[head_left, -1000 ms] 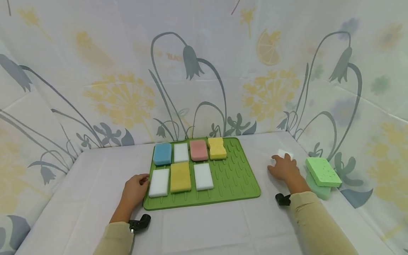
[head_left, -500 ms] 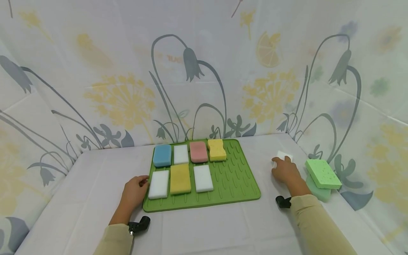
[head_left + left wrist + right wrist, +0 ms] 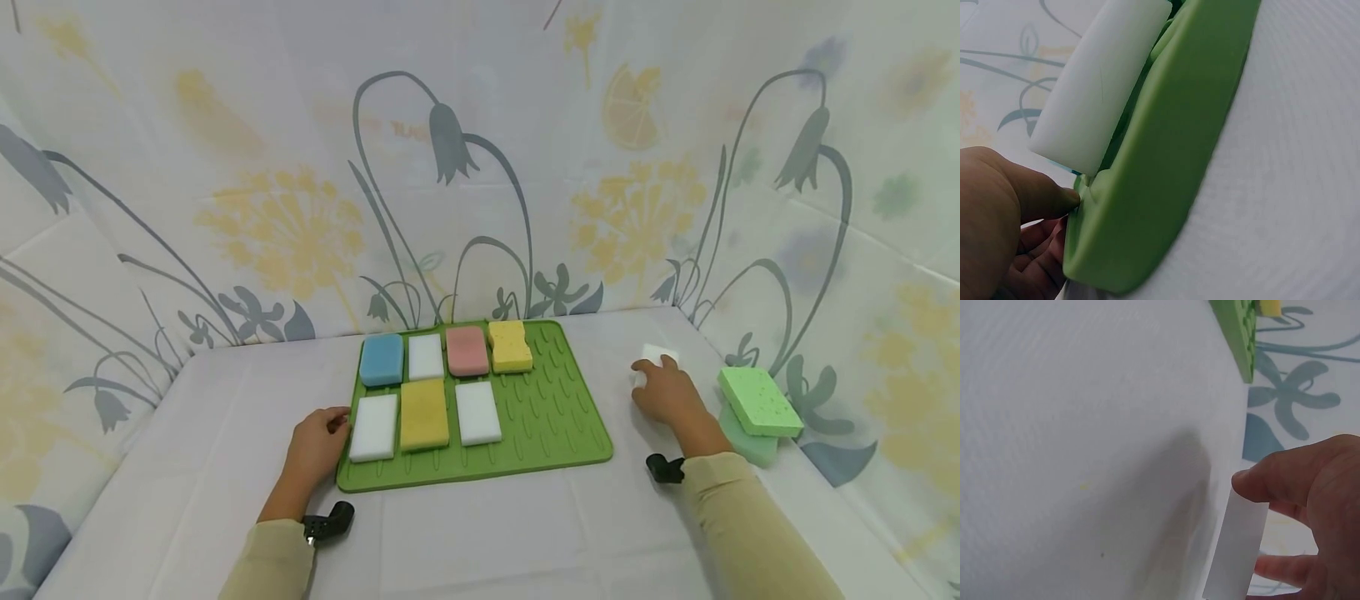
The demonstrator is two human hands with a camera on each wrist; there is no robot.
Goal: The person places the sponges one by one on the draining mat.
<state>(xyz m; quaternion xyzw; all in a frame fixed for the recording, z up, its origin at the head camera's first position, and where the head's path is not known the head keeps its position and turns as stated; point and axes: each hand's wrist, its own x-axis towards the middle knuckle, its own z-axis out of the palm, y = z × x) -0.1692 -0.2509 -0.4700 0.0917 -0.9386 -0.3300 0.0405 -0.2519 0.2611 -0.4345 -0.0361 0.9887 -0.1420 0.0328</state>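
Note:
At the left edge of a green ridged mat, my left hand pinches the rim. In the left wrist view the thumb lies on that rim, with the other fingers curled beneath. A white sponge lies on the mat close by. Right of the mat, my right hand holds another white sponge between thumb and fingers, partly hidden by the hand. The right wrist view shows this thin white block tilted, with the thumb on its near end.
Blue, pink, yellow and several white sponges rest on the mat in two rows. Two green sponges are stacked at the far right. A floral cloth hangs behind the table.
My right hand has shifted slightly left, toward the mat, with the white sponge. My left hand and the sponges on the mat stay where they were.

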